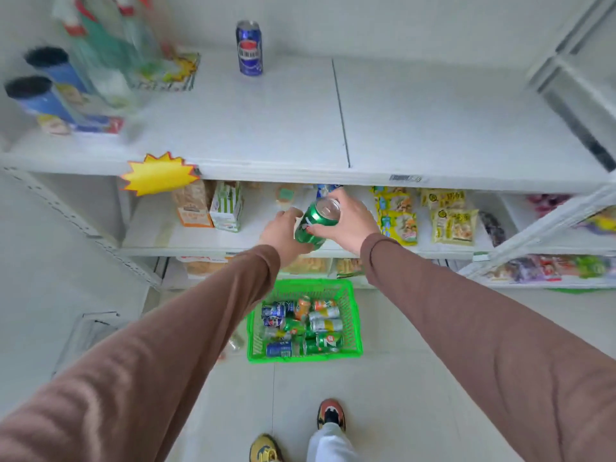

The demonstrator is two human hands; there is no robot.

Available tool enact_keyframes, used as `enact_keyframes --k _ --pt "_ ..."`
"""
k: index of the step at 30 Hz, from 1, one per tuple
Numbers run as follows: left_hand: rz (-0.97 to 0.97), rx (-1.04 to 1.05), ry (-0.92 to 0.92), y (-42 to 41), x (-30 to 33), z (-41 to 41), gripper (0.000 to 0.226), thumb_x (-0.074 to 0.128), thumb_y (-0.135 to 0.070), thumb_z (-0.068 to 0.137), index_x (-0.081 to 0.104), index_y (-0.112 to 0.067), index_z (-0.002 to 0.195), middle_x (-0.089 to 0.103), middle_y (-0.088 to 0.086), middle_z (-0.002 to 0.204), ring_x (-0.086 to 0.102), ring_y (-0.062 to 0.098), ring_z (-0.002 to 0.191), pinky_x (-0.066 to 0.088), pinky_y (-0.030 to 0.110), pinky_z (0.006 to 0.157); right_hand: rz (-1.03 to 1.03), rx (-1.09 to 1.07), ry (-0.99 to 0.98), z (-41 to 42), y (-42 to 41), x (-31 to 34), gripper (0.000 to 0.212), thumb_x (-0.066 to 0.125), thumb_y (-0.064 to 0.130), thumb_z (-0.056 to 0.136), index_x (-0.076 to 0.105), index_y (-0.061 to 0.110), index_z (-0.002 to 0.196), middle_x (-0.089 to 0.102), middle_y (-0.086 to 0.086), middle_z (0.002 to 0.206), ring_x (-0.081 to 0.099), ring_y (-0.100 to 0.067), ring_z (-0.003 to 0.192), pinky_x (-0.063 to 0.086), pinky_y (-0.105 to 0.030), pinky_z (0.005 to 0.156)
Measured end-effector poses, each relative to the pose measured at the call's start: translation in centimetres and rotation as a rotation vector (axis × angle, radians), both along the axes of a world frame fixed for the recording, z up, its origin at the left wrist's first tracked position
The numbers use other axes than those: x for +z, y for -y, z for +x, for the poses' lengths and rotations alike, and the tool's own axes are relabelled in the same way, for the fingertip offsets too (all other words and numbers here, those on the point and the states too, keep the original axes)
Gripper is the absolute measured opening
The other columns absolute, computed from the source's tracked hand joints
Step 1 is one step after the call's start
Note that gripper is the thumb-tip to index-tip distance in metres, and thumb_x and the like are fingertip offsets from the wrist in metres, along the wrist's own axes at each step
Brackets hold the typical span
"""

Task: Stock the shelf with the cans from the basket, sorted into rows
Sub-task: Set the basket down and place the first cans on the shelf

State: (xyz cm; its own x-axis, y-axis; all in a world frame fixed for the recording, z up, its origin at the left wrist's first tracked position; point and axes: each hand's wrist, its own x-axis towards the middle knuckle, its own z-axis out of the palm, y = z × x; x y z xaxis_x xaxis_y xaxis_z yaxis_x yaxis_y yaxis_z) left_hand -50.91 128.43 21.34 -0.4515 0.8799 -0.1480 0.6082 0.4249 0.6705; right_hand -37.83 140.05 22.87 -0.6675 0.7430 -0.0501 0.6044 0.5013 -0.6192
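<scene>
Currently, both hands are gripping one green can point(316, 225) in mid-air, below the front edge of the top shelf point(266, 128) and above the green basket point(353, 315) on the floor. The right hand point(346, 218) is wrapping its fingers over the can's upper end, thumb pressing the side. The left hand point(283, 231) is cupping the lower end; its fingertips are probably curled behind, hidden. One blue can point(249, 48) is standing upright on the top shelf.
</scene>
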Motion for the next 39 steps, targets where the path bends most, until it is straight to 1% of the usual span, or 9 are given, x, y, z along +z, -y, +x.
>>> enact_keyframes --k 5,10,14,21,26,30,34,36,39 --pt "0.143 -0.001 -0.016 -1.7 6.1 -2.0 0.071 0.079 -0.026 0.073 0.044 -0.014 0.134 0.053 0.01 0.126 0.054 0.026 0.114 0.045 0.039 0.098 0.146 -0.049 -0.212 -1.8 -1.6 7.0 0.063 0.08 0.056 0.067 0.055 0.028 0.117 0.056 0.008 0.113 0.054 -0.013 0.105 0.042 -0.026 0.085" --pt "0.168 0.053 -0.001 -5.0 7.8 -4.8 0.072 0.079 -0.03 0.073 0.042 -0.017 0.133 0.052 0.008 0.126 0.053 0.021 0.113 0.045 0.035 0.097 0.17 -0.134 -0.212 -5.8 -6.0 9.8 0.067 0.076 0.064 0.064 0.056 0.027 0.117 0.053 0.009 0.113 0.056 -0.013 0.101 0.041 -0.025 0.085" --pt "0.13 0.107 -0.002 -8.5 7.3 -7.6 0.073 0.079 -0.032 0.073 0.042 -0.017 0.133 0.052 0.008 0.127 0.054 0.021 0.112 0.045 0.034 0.097 0.167 -0.142 -0.095 -9.8 -10.7 9.5 0.076 0.075 0.067 0.065 0.055 0.018 0.121 0.054 0.002 0.118 0.058 -0.022 0.107 0.046 -0.032 0.088" --pt "0.072 0.191 0.009 -14.9 6.1 -11.8 0.077 0.079 -0.032 0.073 0.038 -0.017 0.136 0.051 0.007 0.13 0.052 0.021 0.117 0.044 0.037 0.101 0.157 -0.149 -0.005 -16.3 -16.9 7.8 0.084 0.076 0.068 0.063 0.051 0.013 0.121 0.042 -0.004 0.121 0.062 -0.031 0.103 0.048 -0.034 0.081" --pt "0.041 0.231 -0.004 -18.0 5.6 -14.4 0.079 0.078 -0.031 0.074 0.036 -0.017 0.139 0.049 0.007 0.133 0.051 0.022 0.12 0.045 0.037 0.101 0.121 -0.179 -0.035 -20.3 -19.0 7.7 0.097 0.077 0.072 0.062 0.043 0.01 0.129 0.046 -0.007 0.127 0.062 -0.032 0.107 0.047 -0.035 0.084" --pt "0.042 0.233 0.0 -20.0 5.3 -16.3 0.08 0.077 -0.03 0.075 0.034 -0.017 0.141 0.049 0.007 0.134 0.05 0.023 0.121 0.045 0.037 0.1 0.049 -0.227 -0.091 -22.5 -20.4 7.5 0.094 0.079 0.072 0.061 0.041 0.011 0.122 0.056 -0.008 0.126 0.061 -0.033 0.111 0.049 -0.037 0.085" --pt "0.044 0.228 0.007 -20.8 4.7 -17.5 0.079 0.076 -0.03 0.075 0.034 -0.018 0.141 0.049 0.006 0.134 0.051 0.024 0.121 0.046 0.038 0.1 -0.019 -0.273 -0.181 -22.7 -20.6 6.7 0.095 0.081 0.073 0.054 0.04 0.015 0.117 0.057 -0.005 0.123 0.062 -0.032 0.105 0.052 -0.038 0.083" --pt "0.054 0.222 0.012 -21.0 4.3 -17.9 0.077 0.075 -0.029 0.075 0.035 -0.018 0.14 0.05 0.006 0.133 0.051 0.024 0.12 0.045 0.038 0.1 -0.086 -0.26 -0.236 -22.0 -20.5 5.5 0.095 0.084 0.067 0.052 0.039 0.018 0.119 0.056 -0.002 0.122 0.062 -0.029 0.104 0.053 -0.04 0.088" --pt "0.056 0.202 0.021 -21.3 3.7 -18.3 0.075 0.075 -0.027 0.075 0.038 -0.019 0.139 0.05 0.007 0.133 0.051 0.024 0.12 0.047 0.041 0.099 -0.163 -0.205 -0.261 -20.8 -20.3 3.2 0.089 0.089 0.049 0.06 0.04 0.02 0.13 0.057 -0.001 0.13 0.061 -0.024 0.111 0.05 -0.038 0.097"
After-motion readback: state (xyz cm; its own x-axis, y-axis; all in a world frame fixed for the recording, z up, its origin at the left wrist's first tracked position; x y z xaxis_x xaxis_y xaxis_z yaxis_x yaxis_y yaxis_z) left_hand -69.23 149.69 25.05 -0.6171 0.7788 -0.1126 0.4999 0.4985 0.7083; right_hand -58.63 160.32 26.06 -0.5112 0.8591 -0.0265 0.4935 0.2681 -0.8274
